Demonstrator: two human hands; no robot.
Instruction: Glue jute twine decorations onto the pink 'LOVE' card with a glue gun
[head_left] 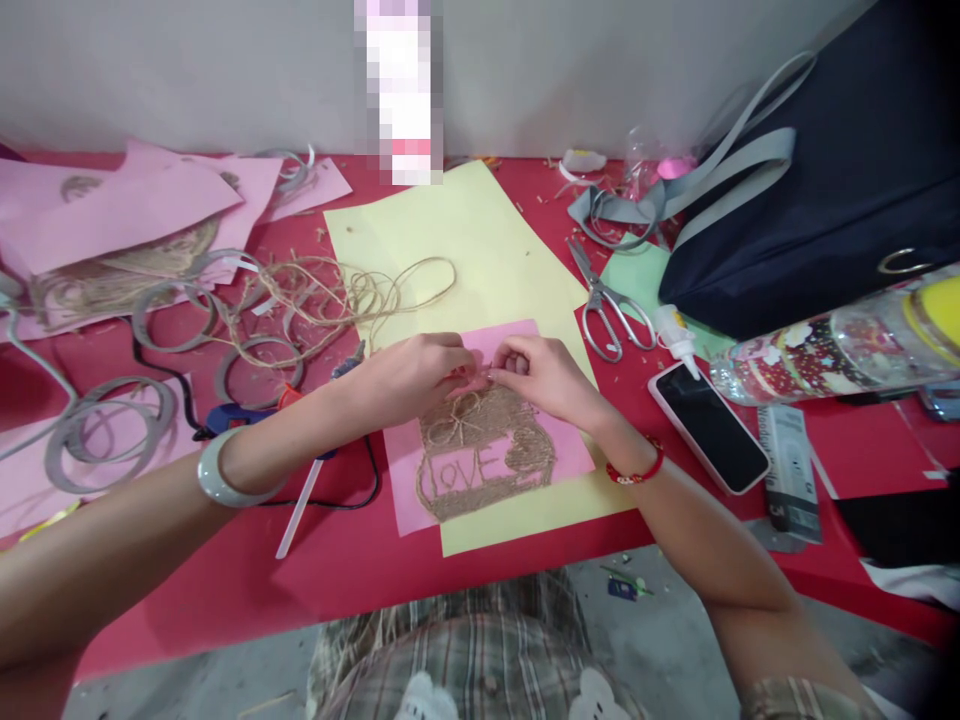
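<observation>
A pink sheet (405, 505) carries a jar-shaped picture made of brown twine (487, 490), with the letters LOVE, a heart and a small twine bow (459, 425). At its top edge my left hand (431, 370) and my right hand (544, 375) almost meet, thumbs and fingers pinched. Whatever sits between the fingertips is too small to make out. Loose twine (367, 295) lies in loops beyond my left hand. Just left of the pink sheet, under my left forearm, lies a blue glue gun (232, 418), with a clear glue stick (300, 505) nearby.
Beneath the sheet is yellow paper (450, 240) on a red table. Scissors (611, 305), a white glue bottle (677, 335), a phone (709, 425) and a plastic bottle (817, 345) lie right, by a dark bag (810, 190). Left are grey rings (105, 430) and pink papers (135, 210).
</observation>
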